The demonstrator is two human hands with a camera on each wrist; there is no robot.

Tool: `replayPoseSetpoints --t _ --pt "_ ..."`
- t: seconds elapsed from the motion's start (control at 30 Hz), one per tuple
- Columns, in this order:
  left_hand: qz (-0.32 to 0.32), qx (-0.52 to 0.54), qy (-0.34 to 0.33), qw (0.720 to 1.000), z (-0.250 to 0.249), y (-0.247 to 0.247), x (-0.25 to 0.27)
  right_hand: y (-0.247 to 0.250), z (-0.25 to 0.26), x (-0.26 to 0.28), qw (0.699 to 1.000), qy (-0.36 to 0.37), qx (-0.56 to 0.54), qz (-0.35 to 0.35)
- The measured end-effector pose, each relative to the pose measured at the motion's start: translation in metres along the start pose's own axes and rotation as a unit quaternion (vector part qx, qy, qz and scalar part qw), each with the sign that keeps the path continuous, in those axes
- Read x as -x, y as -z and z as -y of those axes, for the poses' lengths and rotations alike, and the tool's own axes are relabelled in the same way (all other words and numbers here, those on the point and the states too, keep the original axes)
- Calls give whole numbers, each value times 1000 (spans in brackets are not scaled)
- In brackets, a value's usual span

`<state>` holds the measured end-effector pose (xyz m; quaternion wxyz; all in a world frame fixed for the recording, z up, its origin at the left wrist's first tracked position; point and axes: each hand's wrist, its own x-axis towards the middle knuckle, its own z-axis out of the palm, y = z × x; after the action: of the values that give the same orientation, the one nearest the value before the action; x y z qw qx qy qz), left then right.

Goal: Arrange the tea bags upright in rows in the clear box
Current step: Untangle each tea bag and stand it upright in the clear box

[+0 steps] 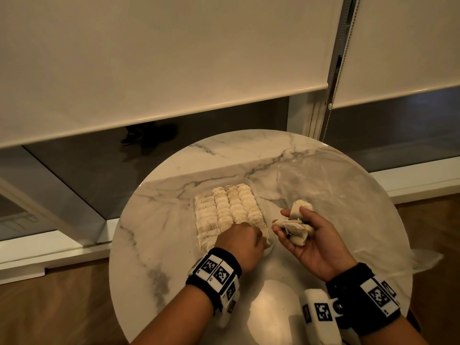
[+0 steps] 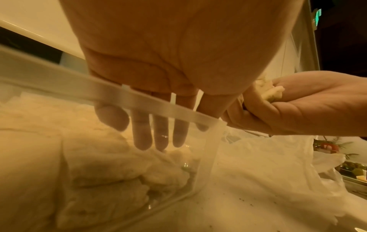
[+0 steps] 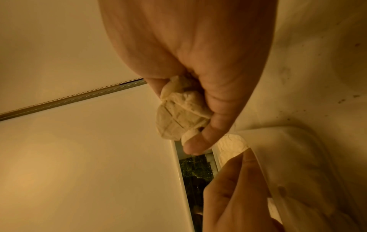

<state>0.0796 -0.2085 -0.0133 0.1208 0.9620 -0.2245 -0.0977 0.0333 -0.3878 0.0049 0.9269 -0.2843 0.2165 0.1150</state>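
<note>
A clear box sits mid-table, packed with several rows of upright pale tea bags. My left hand reaches into the box's near right corner. Through the clear wall in the left wrist view, its straight fingers point down below the box rim onto the tea bags there. My right hand hovers palm up just right of the box and grips a bunch of loose tea bags. The thumb presses the bunch of tea bags against the fingers.
The round marble table stands before a window with lowered blinds. A crumpled clear plastic bag lies on the table to the right, beyond my right hand. Wood floor shows around the table's edge.
</note>
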Motion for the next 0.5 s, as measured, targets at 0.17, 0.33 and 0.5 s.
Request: replayPoseSetpoints --t 0.17,0.33,0.5 --pt "-12 13 -4 1000 -2 -2 1 3 -1 0 1000 -4 -2 1" --pt "-42 -50 41 997 0 5 -2 3 0 0 1000 -1 -1 1" --pt "-24 -78 55 995 -5 9 -6 2 -1 1 1000 -5 1 2"
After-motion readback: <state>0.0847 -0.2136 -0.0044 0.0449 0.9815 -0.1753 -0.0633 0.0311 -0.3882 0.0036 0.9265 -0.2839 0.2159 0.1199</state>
